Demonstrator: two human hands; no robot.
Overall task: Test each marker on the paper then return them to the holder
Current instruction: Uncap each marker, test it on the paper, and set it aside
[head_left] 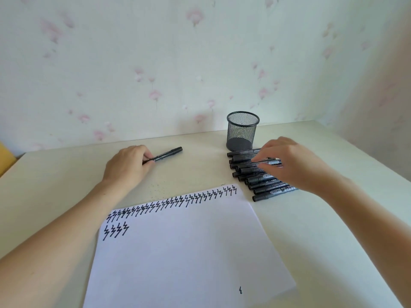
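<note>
A white sheet of paper (182, 252) lies in front of me, with a row of black zigzag marks along its top edge and a short second row at the left. My left hand (126, 167) grips one end of a capped black marker (169, 153) that rests on the table beyond the paper. My right hand (289, 161) reaches over a pile of several black markers (264, 183) to the right of the paper, its fingertips pinching one marker at the top of the pile. A black mesh holder (242, 131) stands empty just behind the pile.
The cream table (200, 172) ends at a flowered wall behind the holder and at a side wall on the right. A yellow object (5, 161) shows at the left edge. One small black mark sits near the paper's lower right corner.
</note>
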